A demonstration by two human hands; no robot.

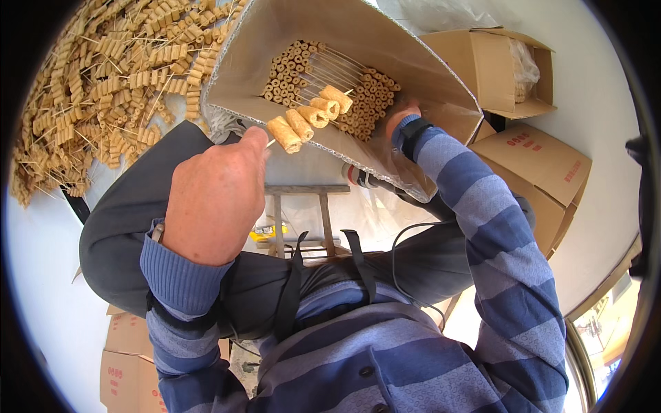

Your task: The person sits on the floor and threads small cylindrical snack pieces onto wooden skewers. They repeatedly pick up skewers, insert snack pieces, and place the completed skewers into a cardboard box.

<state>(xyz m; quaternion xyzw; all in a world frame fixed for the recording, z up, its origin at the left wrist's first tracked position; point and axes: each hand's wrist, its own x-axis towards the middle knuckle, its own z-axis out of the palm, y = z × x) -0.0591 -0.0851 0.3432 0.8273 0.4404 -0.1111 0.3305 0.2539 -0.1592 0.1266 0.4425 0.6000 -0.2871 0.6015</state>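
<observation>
Over the near rim of the cardboard box [246, 65], as I watch from my remote station, the left hand [215, 196] is closed on the bare stick end of a skewer [312, 115] threaded with five golden rolls [282, 133], its far tip poking past the last one. The right hand [403, 115] is down inside the box at its right side, just beside the packed skewers [372, 96]; I can't tell whether its fingers are spread, curled or pressing on anything. The hands are well apart.

To do this step well, I would carry the skewer by that bare end, without squeezing the rolls, which look brittle to me. I'd line it up with the packed rows, where bare sticks span between two blocks of rolls, and mind the exposed tip near the stack. The right hand could act as a soft stop; hard pushing might skew the rows.

The left fingertips are mostly hidden, so I can't judge how firm that pinch is. Nor can I read the stack's depth or the skewer's height above it. The box is cut off at the top, the pile of loose skewers [117, 89] runs out at the left, and the plastic bag [523, 62] has contents I can't make out.
</observation>
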